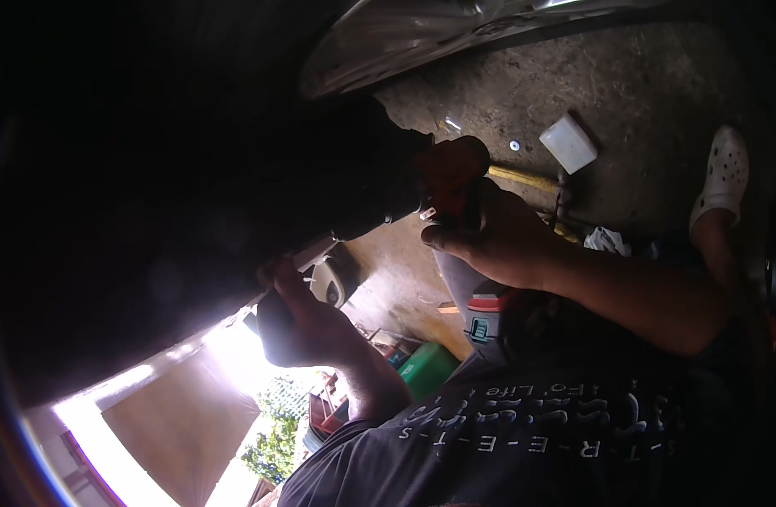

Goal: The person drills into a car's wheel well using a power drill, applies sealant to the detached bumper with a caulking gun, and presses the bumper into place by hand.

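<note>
My right hand (510, 241) is closed round the handle of a red and black cordless power driver (460, 165). Its battery (482, 325) shows below the wrist, near my lap. The driver's front end meets the dark, shadowed underside of a large body (261, 194), and its tip is hidden there. Along the lower edge of that dark body, my left hand (307, 325) is raised with its fingers curled against the edge. Deep shadow hides what the fingertips touch.
On the concrete floor lie a white plastic container (569, 144), a small washer-like disc (514, 145) and a yellow bar (523, 178). A foot in a pale clog (726, 173) is at right. A green object (430, 369) sits beyond my left forearm. Bright daylight enters at lower left.
</note>
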### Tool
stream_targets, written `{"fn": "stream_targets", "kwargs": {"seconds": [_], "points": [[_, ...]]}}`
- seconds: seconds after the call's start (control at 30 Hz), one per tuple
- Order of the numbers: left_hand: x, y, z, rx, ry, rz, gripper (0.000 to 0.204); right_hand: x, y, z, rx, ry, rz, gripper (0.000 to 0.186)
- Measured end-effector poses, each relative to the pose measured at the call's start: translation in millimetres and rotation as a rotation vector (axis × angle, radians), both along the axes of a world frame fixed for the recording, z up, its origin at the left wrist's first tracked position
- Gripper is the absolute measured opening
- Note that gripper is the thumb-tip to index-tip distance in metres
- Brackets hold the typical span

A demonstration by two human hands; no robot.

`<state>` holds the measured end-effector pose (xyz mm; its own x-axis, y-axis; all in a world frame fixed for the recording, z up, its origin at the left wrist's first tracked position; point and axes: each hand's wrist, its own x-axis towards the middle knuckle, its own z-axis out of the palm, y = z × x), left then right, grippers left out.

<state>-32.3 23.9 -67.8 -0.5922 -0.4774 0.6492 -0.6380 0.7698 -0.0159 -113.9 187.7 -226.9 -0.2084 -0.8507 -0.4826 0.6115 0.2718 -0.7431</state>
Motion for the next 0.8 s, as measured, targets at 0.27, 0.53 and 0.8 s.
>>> {"fn": "stream_targets", "kwargs": {"seconds": [0.27, 0.53, 0.8], "points": [[8, 1, 4, -0.079, -0.099, 0.046, 0.019, 1, 5, 1, -0.019, -0.029, -0.007, 0.068], [7, -1, 5, -0.032, 0.010, -0.034, 0.020, 11, 6, 3, -0.047, 0.045, -0.115, 0.063], [-5, 16, 6, -0.004, -0.068, 0.137, 0.012, 2, 4, 6, 0.016, 0.147, -0.031, 0.059]]}}
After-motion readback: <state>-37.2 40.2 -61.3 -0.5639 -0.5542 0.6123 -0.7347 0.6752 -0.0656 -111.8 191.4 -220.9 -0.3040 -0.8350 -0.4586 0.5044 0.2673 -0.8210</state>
